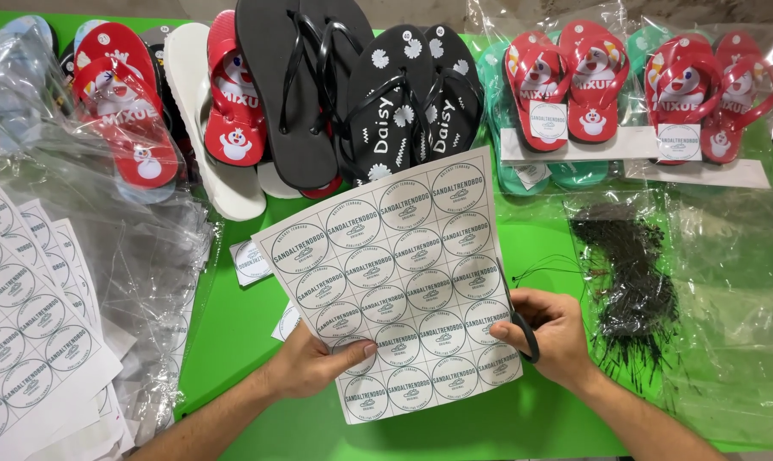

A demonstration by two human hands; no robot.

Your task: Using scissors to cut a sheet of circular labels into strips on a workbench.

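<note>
A sheet of round labels (403, 282) is held up over the green tabletop (233, 333), pinched at its lower edge by the left hand (314, 363). Black scissors (516, 320) are gripped in the right hand (553, 333), fingers curled shut through the handles, at the sheet's right edge.

Green table (233, 333): sandals (288, 94), label sheets (28, 333)

black flip-flops (318, 85), bagged red sandals (574, 77), black string ties (630, 273), spare label sheets (20, 324), green table (233, 316)
</note>
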